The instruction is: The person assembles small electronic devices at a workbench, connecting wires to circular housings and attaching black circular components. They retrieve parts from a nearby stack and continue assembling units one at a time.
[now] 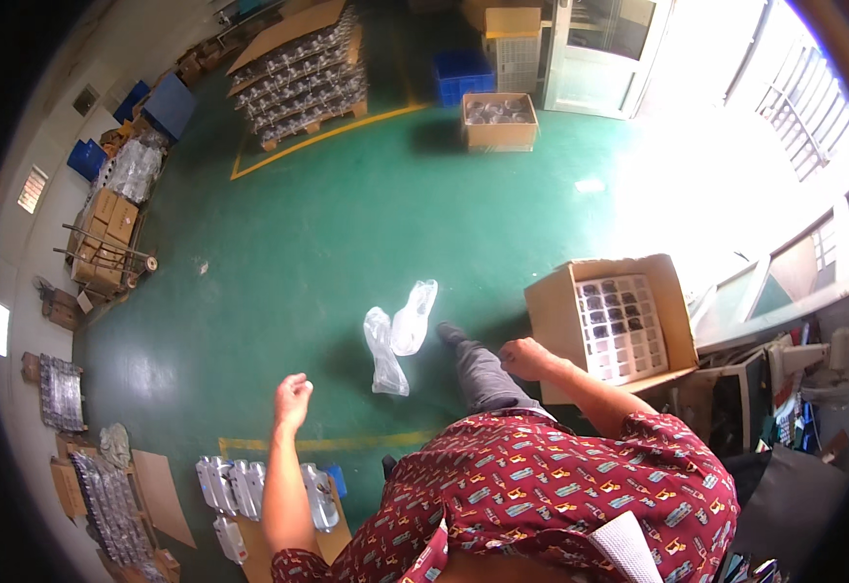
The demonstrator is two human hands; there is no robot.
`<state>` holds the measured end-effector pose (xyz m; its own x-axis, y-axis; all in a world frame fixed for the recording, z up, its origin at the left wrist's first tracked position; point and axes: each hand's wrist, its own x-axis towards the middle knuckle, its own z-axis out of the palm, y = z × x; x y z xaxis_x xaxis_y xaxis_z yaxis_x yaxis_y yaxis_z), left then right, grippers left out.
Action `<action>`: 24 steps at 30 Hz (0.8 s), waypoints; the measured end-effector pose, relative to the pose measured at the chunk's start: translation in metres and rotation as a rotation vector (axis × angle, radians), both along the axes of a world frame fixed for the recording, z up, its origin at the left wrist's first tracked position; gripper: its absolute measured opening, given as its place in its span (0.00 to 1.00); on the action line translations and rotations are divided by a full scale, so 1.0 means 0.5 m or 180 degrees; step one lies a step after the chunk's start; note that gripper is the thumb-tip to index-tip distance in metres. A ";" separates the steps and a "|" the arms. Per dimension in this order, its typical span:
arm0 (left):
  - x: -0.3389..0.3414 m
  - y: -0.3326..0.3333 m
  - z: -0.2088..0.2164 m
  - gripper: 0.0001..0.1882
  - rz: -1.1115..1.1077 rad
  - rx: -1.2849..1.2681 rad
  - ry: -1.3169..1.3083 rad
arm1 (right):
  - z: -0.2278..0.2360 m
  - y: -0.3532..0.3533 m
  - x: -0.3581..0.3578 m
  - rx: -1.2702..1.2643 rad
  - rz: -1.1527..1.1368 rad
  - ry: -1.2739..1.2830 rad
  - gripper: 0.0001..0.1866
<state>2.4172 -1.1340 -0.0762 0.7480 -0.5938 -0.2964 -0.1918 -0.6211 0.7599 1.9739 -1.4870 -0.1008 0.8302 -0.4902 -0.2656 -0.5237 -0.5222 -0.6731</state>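
Observation:
My left hand (293, 396) hangs over the green floor with its fingers curled in, and nothing shows in it. Lower and to the left of it are several clear-wrapped parts (247, 488) on cardboard. My right hand (529, 359) is closed too, beside my leg and near the left side of an open carton (553, 325). Inside that carton sits a white divider grid (623, 361) with dark pieces in some of its cells. Two crumpled clear plastic bags (385, 355) (415, 318) lie on the floor ahead, between my hands and left of my foot.
A pallet stack (298, 83) of metal parts stands at the far left behind a yellow floor line. Farther ahead are a filled carton (499, 136) and a blue crate (463, 76). A loaded hand cart (108, 248) lines the left wall. Clutter (784, 389) fills the right side.

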 end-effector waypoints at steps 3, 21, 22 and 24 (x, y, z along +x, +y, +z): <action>0.062 0.051 -0.072 0.13 -0.0194 -0.0103 -0.0246 | -0.017 -0.106 0.170 0.0034 0.0446 0.0042 0.18; 0.427 -0.276 -0.326 0.08 0.0066 0.1397 0.1355 | -0.018 -0.710 0.985 -0.0124 0.0679 -0.0001 0.18; 0.508 -0.310 -0.343 0.08 -0.0018 0.1390 0.1309 | -0.058 -0.743 1.015 -0.0257 0.0633 -0.0032 0.17; 0.686 -0.373 -0.365 0.09 -0.0967 0.1270 0.0616 | -0.125 -0.793 1.050 -0.0352 0.0301 0.0070 0.15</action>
<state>2.7604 -1.3203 -0.2589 0.4694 -0.5879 -0.6588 -0.2876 -0.8072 0.5155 2.4989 -1.8833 -0.1633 0.8686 -0.4374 -0.2329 -0.4826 -0.6401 -0.5978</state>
